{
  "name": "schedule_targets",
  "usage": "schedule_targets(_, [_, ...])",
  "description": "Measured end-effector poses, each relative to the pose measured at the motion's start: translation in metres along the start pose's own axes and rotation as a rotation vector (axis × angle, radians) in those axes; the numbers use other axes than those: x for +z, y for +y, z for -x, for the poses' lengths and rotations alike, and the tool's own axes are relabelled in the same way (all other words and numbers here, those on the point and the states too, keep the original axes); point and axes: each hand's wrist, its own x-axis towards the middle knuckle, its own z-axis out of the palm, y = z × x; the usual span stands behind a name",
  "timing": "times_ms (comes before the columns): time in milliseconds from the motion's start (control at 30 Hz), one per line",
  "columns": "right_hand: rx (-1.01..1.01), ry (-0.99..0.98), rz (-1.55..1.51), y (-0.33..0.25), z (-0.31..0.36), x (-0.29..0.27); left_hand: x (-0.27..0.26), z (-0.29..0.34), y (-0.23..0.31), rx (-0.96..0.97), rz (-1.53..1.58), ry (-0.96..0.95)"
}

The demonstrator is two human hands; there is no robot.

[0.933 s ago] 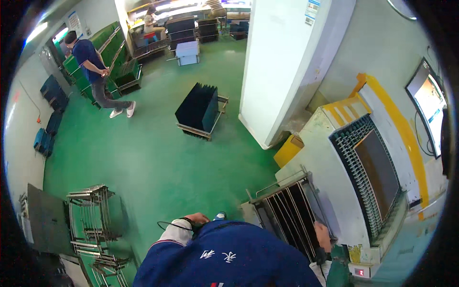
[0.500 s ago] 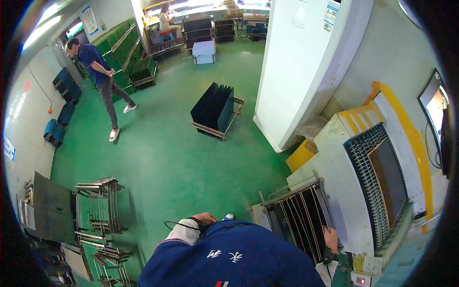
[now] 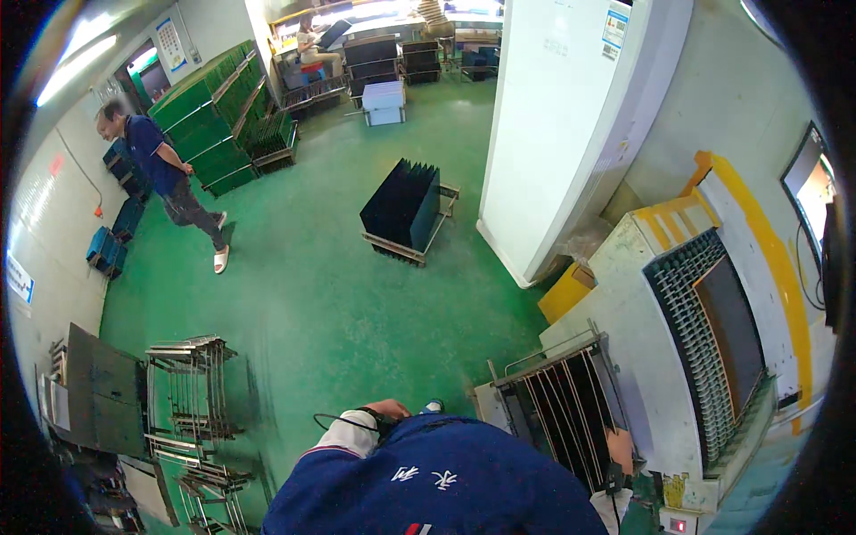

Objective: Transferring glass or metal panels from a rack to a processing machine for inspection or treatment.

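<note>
At the front of my waist is my left hand, a dark band and a cable at its wrist. Its fingers are mostly hidden against my clothing, so its grip cannot be told. My right hand is at the right side of a metal rack, its fingers closed at the frame's edge. Thin rods cross the rack, and dark flat panels stand inside it. A dark device is strapped at my right wrist.
A rack of upright dark panels stands on the green floor ahead. Bare metal racks are at left, beside a grey cabinet. A white pillar and a slotted machine are to the right. Another person is far left.
The view has shifted slightly. The person at far left has stepped on and stands more side-on. A seated person at the back now has a dark panel raised. My hands stay in place.
</note>
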Motion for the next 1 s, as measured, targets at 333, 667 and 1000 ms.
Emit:
schedule_targets(333, [0.007, -0.042, 0.01, 0.01, -0.011, 0.002, 0.002, -0.004, -0.012, 0.11, -0.022, -0.004])
schedule_targets(667, [-0.081, -0.023, 0.072, 0.014, -0.014, 0.002, 0.008, 0.003, 0.0, 0.01, -0.034, 0.046])
schedule_targets(1000, [-0.046, 0.015, 0.045, 0.009, -0.011, 0.003, 0.011, 0.0, -0.007, 0.002, 0.028, 0.033])
